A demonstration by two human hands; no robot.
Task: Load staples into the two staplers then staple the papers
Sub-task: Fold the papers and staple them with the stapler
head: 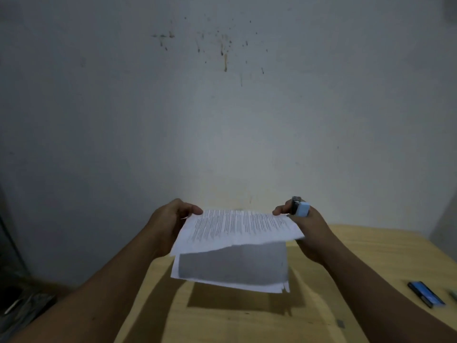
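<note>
Papers (237, 229) are held in the air above the wooden surface (371, 246), at the centre of the view, and we see printed text on the top sheet. The lower sheets hang down toward 6 o'clock and cast a shadow on the surface beneath. Our left hand (170, 216) pinches the stack at its 9 o'clock corner, thumb on top; its grip is closed on the papers. Our right hand (306, 224) meets the stack at its 3 o'clock corner, with a fingertip touching the top edge. The same hand's grip is closed around a light blue stapler (300, 206), which stands upright just beside that corner; we cannot tell whether the stapler's mouth has the sheets in it. A second, darker blue stapler (426, 296) lies flat on the surface at 4 o'clock, well apart from the papers. A stained wall (222, 95) fills the 12 o'clock region.
</note>
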